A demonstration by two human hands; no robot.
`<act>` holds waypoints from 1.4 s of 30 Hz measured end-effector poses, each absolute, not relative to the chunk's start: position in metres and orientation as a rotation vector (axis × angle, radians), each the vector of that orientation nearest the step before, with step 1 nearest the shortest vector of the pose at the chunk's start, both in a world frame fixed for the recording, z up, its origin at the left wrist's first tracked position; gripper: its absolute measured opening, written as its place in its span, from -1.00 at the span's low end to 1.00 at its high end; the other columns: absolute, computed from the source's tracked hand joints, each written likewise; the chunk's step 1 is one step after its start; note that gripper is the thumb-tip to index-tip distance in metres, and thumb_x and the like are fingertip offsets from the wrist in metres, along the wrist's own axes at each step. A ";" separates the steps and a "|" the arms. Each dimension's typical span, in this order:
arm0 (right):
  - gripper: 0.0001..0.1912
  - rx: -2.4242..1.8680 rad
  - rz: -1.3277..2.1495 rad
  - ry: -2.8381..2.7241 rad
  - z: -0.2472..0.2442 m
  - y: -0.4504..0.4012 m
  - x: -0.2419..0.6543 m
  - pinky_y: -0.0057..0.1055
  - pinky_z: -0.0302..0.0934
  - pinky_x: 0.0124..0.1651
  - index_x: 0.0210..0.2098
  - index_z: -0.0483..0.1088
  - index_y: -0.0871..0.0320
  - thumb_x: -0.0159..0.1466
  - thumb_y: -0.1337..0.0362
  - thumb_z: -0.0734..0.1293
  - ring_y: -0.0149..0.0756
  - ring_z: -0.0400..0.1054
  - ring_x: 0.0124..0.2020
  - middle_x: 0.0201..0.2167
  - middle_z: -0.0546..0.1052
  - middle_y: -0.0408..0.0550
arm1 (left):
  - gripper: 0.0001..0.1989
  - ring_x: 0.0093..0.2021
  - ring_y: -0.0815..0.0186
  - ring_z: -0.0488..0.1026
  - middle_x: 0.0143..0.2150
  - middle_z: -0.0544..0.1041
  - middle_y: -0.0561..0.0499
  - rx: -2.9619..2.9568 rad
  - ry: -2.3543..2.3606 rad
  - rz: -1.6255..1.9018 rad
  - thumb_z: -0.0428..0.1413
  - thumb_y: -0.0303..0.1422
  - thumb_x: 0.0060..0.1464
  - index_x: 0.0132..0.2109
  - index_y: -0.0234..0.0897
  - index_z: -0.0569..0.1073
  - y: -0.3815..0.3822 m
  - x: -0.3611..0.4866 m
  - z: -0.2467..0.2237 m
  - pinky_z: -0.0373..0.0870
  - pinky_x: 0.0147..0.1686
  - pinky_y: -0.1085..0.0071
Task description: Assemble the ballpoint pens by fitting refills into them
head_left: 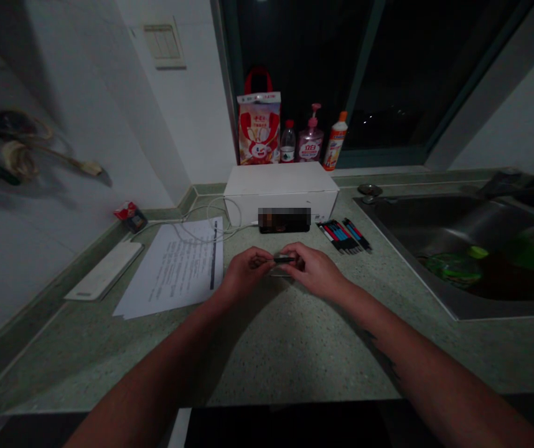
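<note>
My left hand [247, 272] and my right hand [312, 266] meet over the countertop, fingertips pinched around a slim black pen [284, 259]. The pen lies level between them, its ends partly hidden by the fingers. Beneath the hands shows the edge of a small flat pale thing [282, 272] that I cannot make out. Just right of my right hand, several pens [340, 236] with black, blue and red parts lie side by side. A phone [284, 223] leans on its long side against a white box [281, 180] beyond my hands.
Printed sheets [173, 267] and a white flat bar [106, 270] lie on the left, crossed by a white cable [192, 241]. A sink [407, 249] with green items is at right. A bag [260, 130] and bottles [311, 140] stand behind the box. The counter [267, 361] ends in front.
</note>
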State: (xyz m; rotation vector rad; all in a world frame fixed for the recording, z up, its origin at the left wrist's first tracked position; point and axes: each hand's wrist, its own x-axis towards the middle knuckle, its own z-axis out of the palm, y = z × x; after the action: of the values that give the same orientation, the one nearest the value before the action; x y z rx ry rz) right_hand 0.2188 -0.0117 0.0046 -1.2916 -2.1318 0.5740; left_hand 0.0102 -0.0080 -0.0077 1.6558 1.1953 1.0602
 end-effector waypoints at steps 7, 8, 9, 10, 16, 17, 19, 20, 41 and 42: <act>-0.82 -1.289 0.556 -2.186 0.005 -0.010 0.218 -0.36 0.18 -0.21 -0.20 0.49 0.11 0.42 0.22 0.25 -0.25 0.45 -0.25 -0.28 0.60 -0.04 | -0.90 -0.33 0.30 0.57 -0.35 0.62 0.00 1.655 1.201 1.064 0.25 -0.35 0.06 -0.27 -0.26 0.52 -0.007 0.009 -0.007 0.51 -0.26 0.36; -0.83 -1.283 0.562 -2.185 0.005 -0.010 0.218 -0.36 0.19 -0.19 -0.16 0.49 0.11 0.41 0.22 0.27 -0.25 0.46 -0.24 -0.26 0.60 -0.04 | -0.90 -0.33 0.30 0.56 -0.35 0.62 0.00 1.660 1.203 1.069 0.24 -0.34 0.06 -0.27 -0.27 0.52 -0.007 0.009 -0.007 0.51 -0.26 0.36; -0.84 -1.282 0.569 -2.172 0.005 -0.011 0.218 -0.36 0.19 -0.19 -0.11 0.48 0.10 0.39 0.22 0.30 -0.25 0.46 -0.24 -0.24 0.60 -0.05 | -0.89 -0.33 0.31 0.56 -0.36 0.62 0.00 1.665 1.207 1.075 0.24 -0.34 0.07 -0.26 -0.27 0.52 -0.007 0.009 -0.007 0.50 -0.26 0.37; -0.81 -1.285 0.576 -2.154 0.004 -0.011 0.218 -0.37 0.19 -0.20 -0.05 0.47 0.10 0.36 0.23 0.34 -0.27 0.45 -0.26 -0.23 0.60 -0.06 | -0.89 -0.34 0.31 0.55 -0.36 0.61 0.01 1.667 1.211 1.081 0.24 -0.33 0.07 -0.27 -0.27 0.52 -0.007 0.009 -0.007 0.49 -0.26 0.37; -0.85 -1.276 0.549 -2.155 0.005 -0.010 0.220 -0.37 0.17 -0.23 -0.18 0.48 0.11 0.40 0.24 0.27 -0.27 0.43 -0.30 -0.31 0.59 -0.07 | -0.86 -0.33 0.29 0.56 -0.36 0.62 0.00 1.654 1.197 1.070 0.25 -0.30 0.06 -0.27 -0.27 0.51 -0.008 0.009 -0.007 0.50 -0.26 0.37; -0.83 -1.269 0.552 -2.158 0.005 -0.010 0.220 -0.37 0.18 -0.21 -0.18 0.48 0.11 0.41 0.23 0.26 -0.27 0.44 -0.28 -0.28 0.60 -0.05 | -0.86 -0.32 0.29 0.57 -0.35 0.62 0.00 1.651 1.192 1.072 0.25 -0.30 0.06 -0.27 -0.27 0.52 -0.008 0.009 -0.007 0.51 -0.25 0.36; -0.85 -1.268 0.565 -2.136 0.004 -0.009 0.220 -0.37 0.19 -0.21 -0.11 0.48 0.10 0.38 0.22 0.32 -0.27 0.45 -0.27 -0.23 0.60 -0.05 | -0.86 -0.31 0.29 0.57 -0.35 0.63 0.00 1.647 1.188 1.078 0.24 -0.30 0.06 -0.27 -0.26 0.52 -0.008 0.010 -0.008 0.51 -0.24 0.36; -0.82 -1.271 0.570 -2.117 0.003 -0.009 0.220 -0.37 0.20 -0.21 -0.07 0.47 0.09 0.35 0.23 0.35 -0.27 0.45 -0.28 -0.22 0.60 -0.05 | -0.87 -0.32 0.29 0.57 -0.34 0.63 0.00 1.646 1.190 1.079 0.24 -0.30 0.06 -0.27 -0.26 0.52 -0.007 0.010 -0.009 0.51 -0.24 0.36; -0.64 -1.360 0.537 -2.251 0.005 -0.009 0.220 -0.38 0.10 -0.27 -0.39 0.44 0.11 0.47 0.18 0.17 -0.27 0.41 -0.37 -0.44 0.55 -0.07 | -0.85 -0.36 0.29 0.50 -0.36 0.63 -0.03 1.777 1.255 0.974 0.18 -0.28 0.11 -0.31 -0.25 0.58 -0.010 0.009 -0.005 0.42 -0.29 0.36; -0.63 -1.370 0.516 -2.239 0.005 -0.009 0.220 -0.38 0.10 -0.27 -0.39 0.45 0.11 0.48 0.17 0.16 -0.26 0.41 -0.35 -0.42 0.56 -0.06 | -0.86 -0.35 0.28 0.50 -0.35 0.63 -0.02 1.812 1.260 0.948 0.18 -0.29 0.11 -0.30 -0.24 0.59 -0.010 0.009 -0.005 0.42 -0.28 0.36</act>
State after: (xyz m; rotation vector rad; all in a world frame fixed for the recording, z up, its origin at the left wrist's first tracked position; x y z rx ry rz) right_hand 0.2201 -0.0089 0.0047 -1.3697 -2.2386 0.5155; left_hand 0.0093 -0.0099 -0.0053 1.8120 1.2605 0.9483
